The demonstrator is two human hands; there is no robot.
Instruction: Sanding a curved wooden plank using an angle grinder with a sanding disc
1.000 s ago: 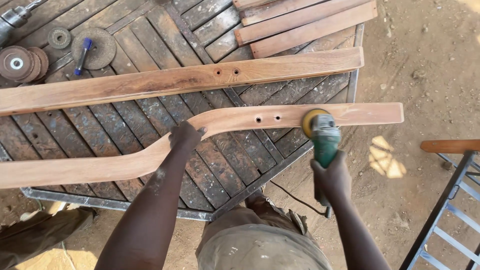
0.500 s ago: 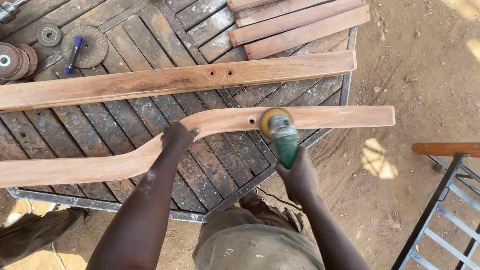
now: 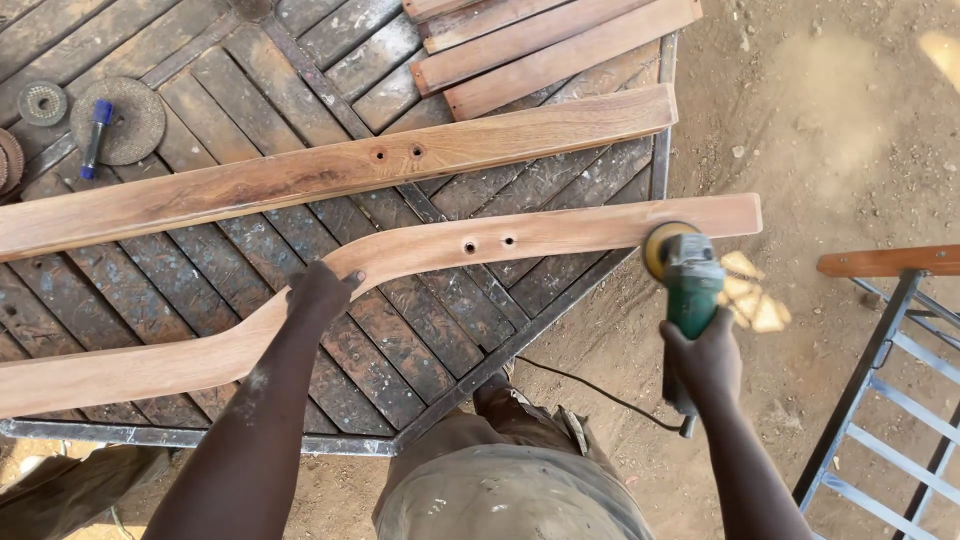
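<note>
Left hand: my left hand (image 3: 318, 292) presses palm-down on the curved wooden piece (image 3: 420, 262), at the bend where it rises toward its straight run; fingers are spread flat on the wood rather than wrapped around it.
Right hand: my right hand (image 3: 702, 362) is clenched around the green body of the angle grinder (image 3: 688, 282), out past the table's edge and above the dirt ground (image 3: 830, 130).
Grinder: its yellow disc end meets the near edge of the curved piece close to the right-hand tip; a dark cord (image 3: 590, 392) trails from the handle back toward my body.
Curved wooden piece: it lies across the slatted work table (image 3: 300, 90), stretching from the left border to beyond the metal rim on the right; two small holes show near the middle, between my hands.
Second board: a longer, darker wooden board (image 3: 330, 172) lies parallel just behind, also with two holes, apart from both hands.
Stacked slats: reddish wooden slats (image 3: 560, 45) rest at the far edge.
Discs: worn grinding discs (image 3: 130, 120) sit at far left, a blue-capped marker (image 3: 94, 138) lying on one.
Frame: a metal frame (image 3: 880, 400) stands at right.
</note>
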